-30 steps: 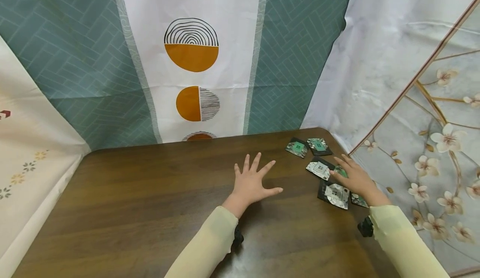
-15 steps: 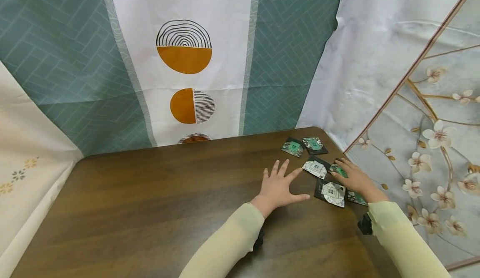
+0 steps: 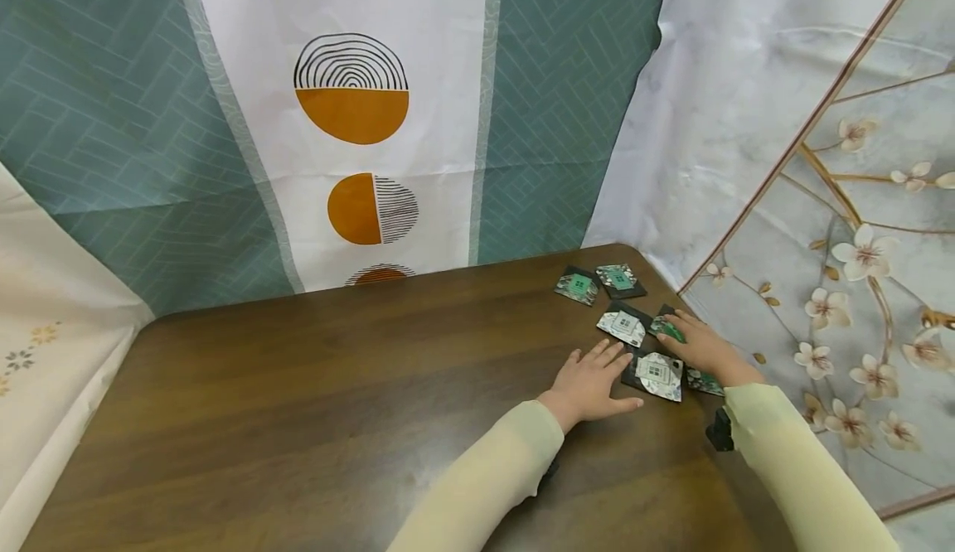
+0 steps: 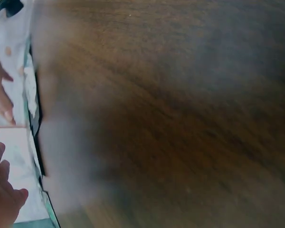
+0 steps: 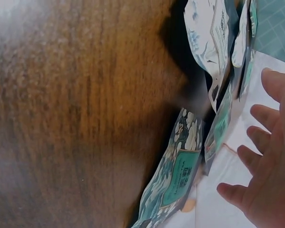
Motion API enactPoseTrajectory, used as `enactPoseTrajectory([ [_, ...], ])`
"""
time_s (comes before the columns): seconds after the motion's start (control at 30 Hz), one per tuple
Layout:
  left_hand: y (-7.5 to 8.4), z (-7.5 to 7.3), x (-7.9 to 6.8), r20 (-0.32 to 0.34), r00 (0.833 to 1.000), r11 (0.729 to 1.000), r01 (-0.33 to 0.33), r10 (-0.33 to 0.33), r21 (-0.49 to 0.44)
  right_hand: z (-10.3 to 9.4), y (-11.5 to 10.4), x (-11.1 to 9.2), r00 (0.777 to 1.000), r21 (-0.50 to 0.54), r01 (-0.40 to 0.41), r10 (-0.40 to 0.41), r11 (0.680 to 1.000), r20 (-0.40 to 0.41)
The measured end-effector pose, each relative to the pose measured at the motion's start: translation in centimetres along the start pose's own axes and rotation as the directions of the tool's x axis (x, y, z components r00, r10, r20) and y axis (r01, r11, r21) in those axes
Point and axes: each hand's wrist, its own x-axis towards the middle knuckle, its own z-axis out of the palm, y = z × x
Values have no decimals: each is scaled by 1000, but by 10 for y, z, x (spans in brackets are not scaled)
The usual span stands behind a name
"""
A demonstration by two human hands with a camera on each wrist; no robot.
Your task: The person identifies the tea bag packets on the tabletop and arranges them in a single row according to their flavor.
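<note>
My left hand is spread over the table, its fingertips right by the edge of a white-labelled sachet. Over a green-labelled sachet reaches my right hand, fingers extended, partly covering it. Another green sachet shows below that wrist; its label is large in the right wrist view. A second white sachet lies just beyond my left fingertips. In the left wrist view, part of the left hand appears at the lower left edge.
Two more green sachets, a left one and a right one, lie near the back right corner. The brown wooden table ends at a patterned curtain behind and a floral cloth on the right.
My left hand has moved right across the table, up to the white sachets. The right hand stays over the green sachet. The head view has turned slightly right.
</note>
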Motion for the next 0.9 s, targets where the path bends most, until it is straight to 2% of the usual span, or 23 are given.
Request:
enactPoseTrajectory([
  [0.4,10,11,13,99,994,998,-56,52,40,-4,-5,6,998,-16,-25,25,1000,55],
  [0.63,12,12,17,122,990,996,-72,65,55,-4,-2,10,995,-43,-41,45,998,93],
  [0.9,17,16,15,138,988,995,-80,72,57,0,3,7,988,-17,-66,67,998,141],
])
